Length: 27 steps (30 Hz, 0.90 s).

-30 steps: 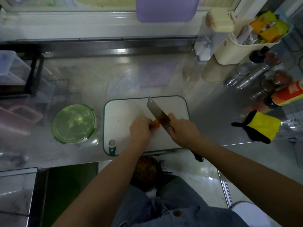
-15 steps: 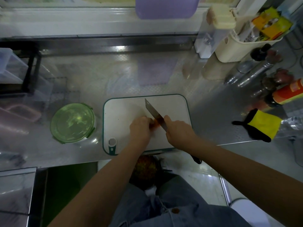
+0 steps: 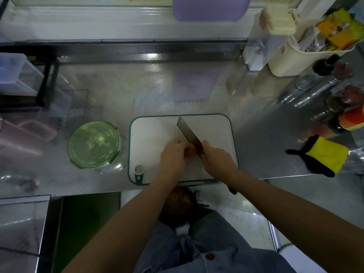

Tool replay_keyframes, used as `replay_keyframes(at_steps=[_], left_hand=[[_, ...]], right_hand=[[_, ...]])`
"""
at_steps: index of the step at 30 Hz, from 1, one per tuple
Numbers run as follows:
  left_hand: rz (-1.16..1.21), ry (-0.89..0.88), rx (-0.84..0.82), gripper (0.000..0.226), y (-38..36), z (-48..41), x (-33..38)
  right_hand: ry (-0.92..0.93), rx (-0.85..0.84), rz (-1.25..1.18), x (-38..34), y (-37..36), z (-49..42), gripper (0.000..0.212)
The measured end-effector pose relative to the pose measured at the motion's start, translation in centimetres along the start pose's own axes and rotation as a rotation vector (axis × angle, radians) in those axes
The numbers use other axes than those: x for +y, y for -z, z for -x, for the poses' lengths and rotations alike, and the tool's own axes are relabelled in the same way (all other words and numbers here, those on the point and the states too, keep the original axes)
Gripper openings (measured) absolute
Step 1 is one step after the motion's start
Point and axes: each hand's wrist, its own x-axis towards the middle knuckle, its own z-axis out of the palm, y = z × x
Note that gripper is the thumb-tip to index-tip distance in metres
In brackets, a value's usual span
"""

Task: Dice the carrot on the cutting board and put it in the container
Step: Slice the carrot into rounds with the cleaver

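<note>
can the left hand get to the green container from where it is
Probably yes. The green-lidded container stands just left of the cutting board, with nothing between it and the left hand. That hand would first have to release the carrot, and the container is closed.

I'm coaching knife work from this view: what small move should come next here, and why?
Probably press the cleaver straight down through the carrot. The right hand grips its handle with the blade right at the carrot, the left hand pins the orange piece on the cutting board, and no diced pieces show on the board.
</note>
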Motion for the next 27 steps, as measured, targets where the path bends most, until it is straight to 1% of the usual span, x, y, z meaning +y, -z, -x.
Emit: replay_keyframes(at_steps=[2, 4, 6, 8, 11, 14, 21, 24, 27], left_hand=[[-0.006, 0.003, 0.004, 0.014, -0.2, 0.3, -0.7], [-0.011, 0.023, 0.011, 0.012, -0.2, 0.5, -1.1], [-0.016, 0.023, 0.018, 0.014, 0.0, 0.6, -1.1], [-0.013, 0.015, 0.016, 0.016, 0.2, 0.8, -1.0], [-0.001, 0.015, 0.017, 0.018, 0.3, 1.1, -1.3], [-0.004, 0.019, 0.027, 0.017, 0.4, 1.3, -1.6], [-0.008, 0.010, 0.030, 0.021, 0.4, 1.4, -1.9], [0.047, -0.014, 0.039, 0.025, 0.5, 1.8, -2.8], [0.109, -0.023, 0.076, 0.024, 1.0, 2.5, -4.2]], right_hand=[[0.023, 0.001, -0.010, 0.1, 0.9, -0.1, 0.028], [0.049, 0.037, -0.007, 0.1, 2.1, 0.1, 0.027], [0.063, 0.065, 0.004, -0.1, 3.3, 0.4, 0.026], [0.068, 0.058, 0.030, -0.4, 4.1, 0.8, 0.027], [0.088, 0.026, 0.045, -0.9, 4.1, 1.2, 0.030], [0.101, -0.002, 0.046, -1.2, 3.6, 1.2, 0.026], [0.098, 0.037, 0.072, -1.2, 3.9, 1.5, 0.024], [0.081, 0.088, 0.016, -1.3, 4.0, 1.1, 0.021], [0.078, 0.090, -0.065, -1.4, 3.5, 0.4, 0.023]])
